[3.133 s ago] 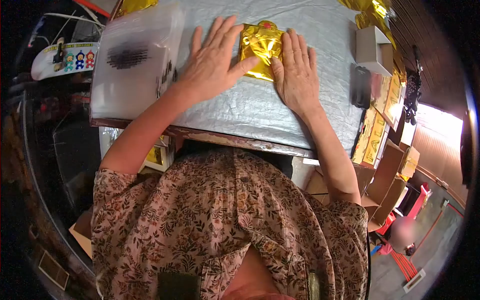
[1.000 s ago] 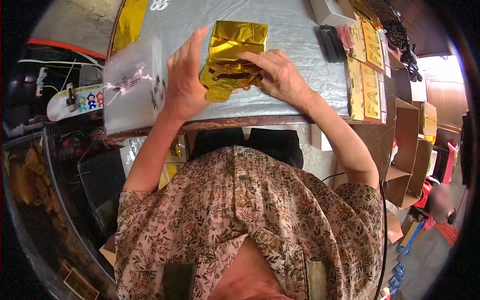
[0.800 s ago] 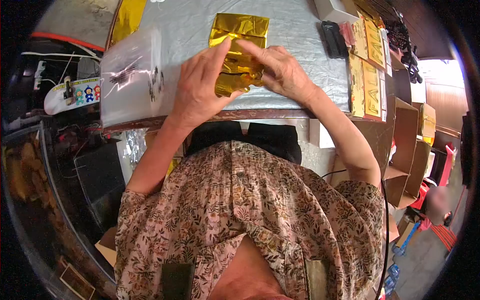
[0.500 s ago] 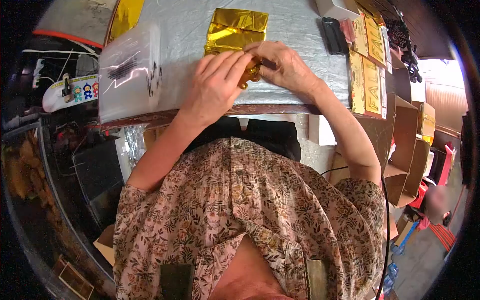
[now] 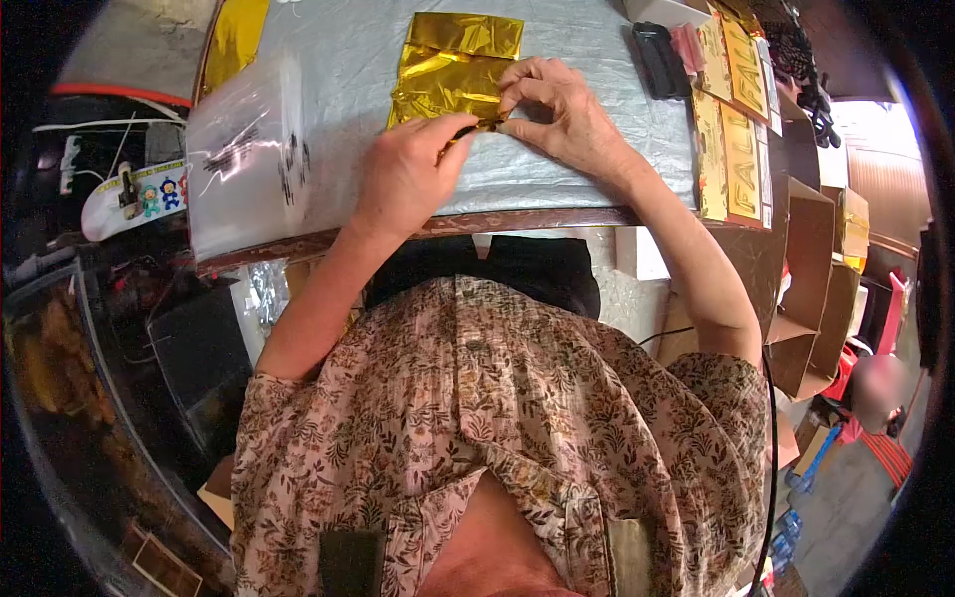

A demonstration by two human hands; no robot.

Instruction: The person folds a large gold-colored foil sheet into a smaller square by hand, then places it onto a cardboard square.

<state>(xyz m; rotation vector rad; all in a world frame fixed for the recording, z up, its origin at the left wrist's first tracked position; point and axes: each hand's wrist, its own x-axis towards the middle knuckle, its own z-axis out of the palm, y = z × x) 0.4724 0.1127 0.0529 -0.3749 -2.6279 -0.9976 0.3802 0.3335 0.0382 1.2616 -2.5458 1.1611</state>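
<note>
A creased sheet of shiny gold foil (image 5: 453,70) lies on the silvery covered table top (image 5: 338,109). At its near edge, my left hand (image 5: 413,174) is closed, its thumb and forefinger pinching the crumpled foil. My right hand (image 5: 567,119) pinches the same edge just to the right, thumb against curled fingers. The fingertips of both hands almost meet there. Whether anything is wrapped inside the pinched foil is hidden by my fingers.
Left of my hands lies a stack of clear plastic bags (image 5: 244,154) with dark print. Printed boxes (image 5: 731,154) and a black tray (image 5: 662,62) stand on the right. More gold foil (image 5: 234,45) hangs at the far left corner. Cardboard boxes (image 5: 801,289) stand beyond the right edge.
The amber-gold piece and small dark piece seen between my fingers no longer show. My hands have moved slightly apart, and now pinch the foil's near edge. The view has shifted slightly.
</note>
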